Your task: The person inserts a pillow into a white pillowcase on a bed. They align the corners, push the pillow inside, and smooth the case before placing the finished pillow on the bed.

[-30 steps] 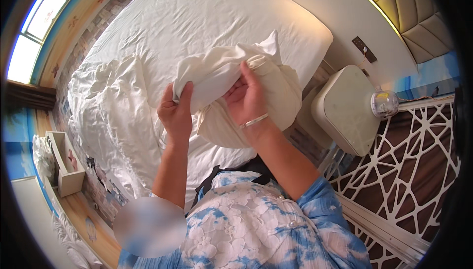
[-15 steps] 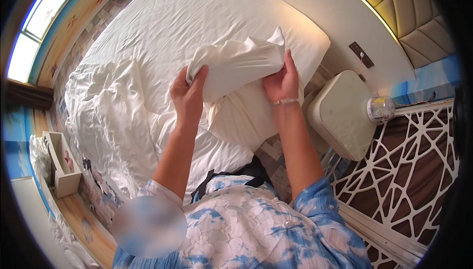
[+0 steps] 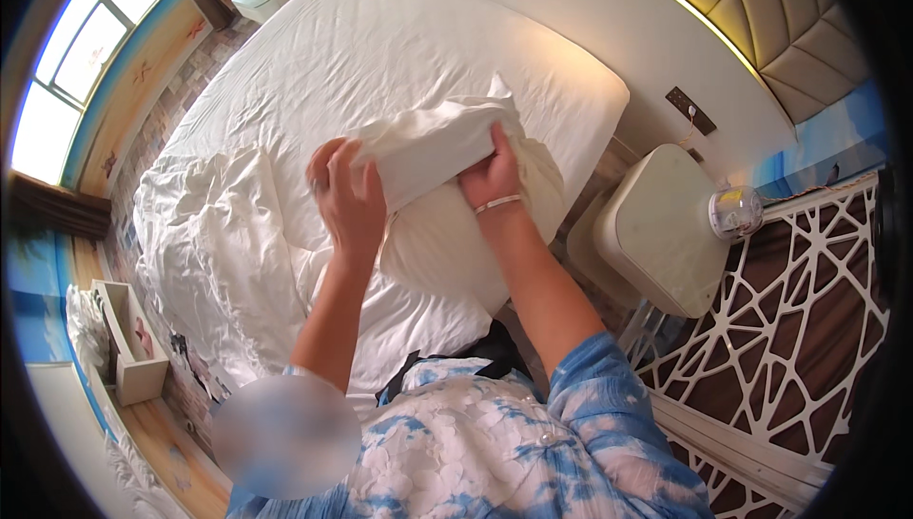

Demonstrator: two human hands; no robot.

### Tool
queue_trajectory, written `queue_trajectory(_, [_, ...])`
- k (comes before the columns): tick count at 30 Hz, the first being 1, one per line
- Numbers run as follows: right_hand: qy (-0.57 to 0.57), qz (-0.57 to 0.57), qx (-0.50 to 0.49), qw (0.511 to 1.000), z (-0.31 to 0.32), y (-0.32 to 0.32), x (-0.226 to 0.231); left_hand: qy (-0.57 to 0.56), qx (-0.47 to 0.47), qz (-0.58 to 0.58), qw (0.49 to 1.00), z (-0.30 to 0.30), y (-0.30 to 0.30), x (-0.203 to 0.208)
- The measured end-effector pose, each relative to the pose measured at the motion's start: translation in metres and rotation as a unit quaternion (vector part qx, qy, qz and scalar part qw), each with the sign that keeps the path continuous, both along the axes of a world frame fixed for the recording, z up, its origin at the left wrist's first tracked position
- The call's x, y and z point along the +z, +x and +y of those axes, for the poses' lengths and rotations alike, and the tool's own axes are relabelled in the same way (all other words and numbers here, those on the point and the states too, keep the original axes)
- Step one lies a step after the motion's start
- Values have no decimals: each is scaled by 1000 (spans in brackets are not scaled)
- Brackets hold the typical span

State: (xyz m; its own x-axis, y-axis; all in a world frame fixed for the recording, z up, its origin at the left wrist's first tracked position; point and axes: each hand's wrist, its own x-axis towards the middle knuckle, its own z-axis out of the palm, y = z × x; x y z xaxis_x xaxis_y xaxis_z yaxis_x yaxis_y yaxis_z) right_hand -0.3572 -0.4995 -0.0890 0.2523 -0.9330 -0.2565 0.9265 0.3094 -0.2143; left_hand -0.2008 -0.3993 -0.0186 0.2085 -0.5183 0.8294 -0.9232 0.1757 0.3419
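Noting from my remote station: left hand (image 3: 350, 198) now has its fingers apart at the left end of what looks like a white pillowcase (image 3: 439, 153); half a second ago it pinched that edge. Some blur; contact I cannot tell. Right hand (image 3: 493, 175) is clamped on the right end, thumb on top, and sits farther in toward the left one than before. My reading: the right alone now secures the cloth, the left having loosened. Pillowcase is raised over a cream pillow (image 3: 442, 243), partly hiding it, above the near part of the bed (image 3: 380, 53). Beyond the pillow, to the left: crumpled white bedding (image 3: 214, 234). Right of the bed: nightstand (image 3: 666, 224). Farthest: window (image 3: 90, 58), upper left.
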Motion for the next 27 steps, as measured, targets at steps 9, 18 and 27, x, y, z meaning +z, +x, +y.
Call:
queue_trajectory(9, [-14,31,95,995,16,48,7,278,-179,-180,926,77,-87,-63])
queue_trajectory(18, [-7,-19,149,989,102,7,24,421,30,-386,820,19,27,-121])
queue_trajectory(27, [-4,85,63,994,24,-15,2,413,95,-265,866,40,20,-133])
